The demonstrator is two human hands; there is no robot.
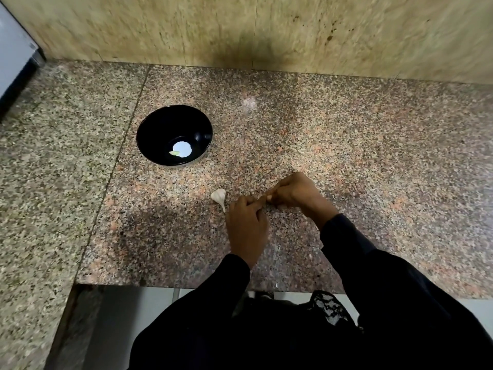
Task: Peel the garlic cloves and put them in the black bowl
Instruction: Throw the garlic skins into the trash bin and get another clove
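Nearest the camera, two dark sleeves reach out over the speckled granite surface (346, 145). The left hand (246, 225) lies low on the stone with its fingers bent and pointing toward the right hand (293, 192), which is curled into a loose fist just beyond it. The fingertips of the two meet, and a pale sliver shows between them; this is probably a clove being worked out of its skin, though the piece is too small and too hidden to be sure, so what either hand actually grips cannot be told. Keeping both hands close together and near the stone suits peeling, since any skin or dropped clove lands right there.

Just to the left of the left hand, not touching it, one garlic bulb (218, 196) rests on the surface with its thin stem pointing toward the person, within easy reach for breaking off the next clove.

Farther back and to the left stands one black bowl (149, 129), upright and well apart from the hands. Inside it lies one small pale-green piece, seemingly a peeled clove, beside a bright reflection.
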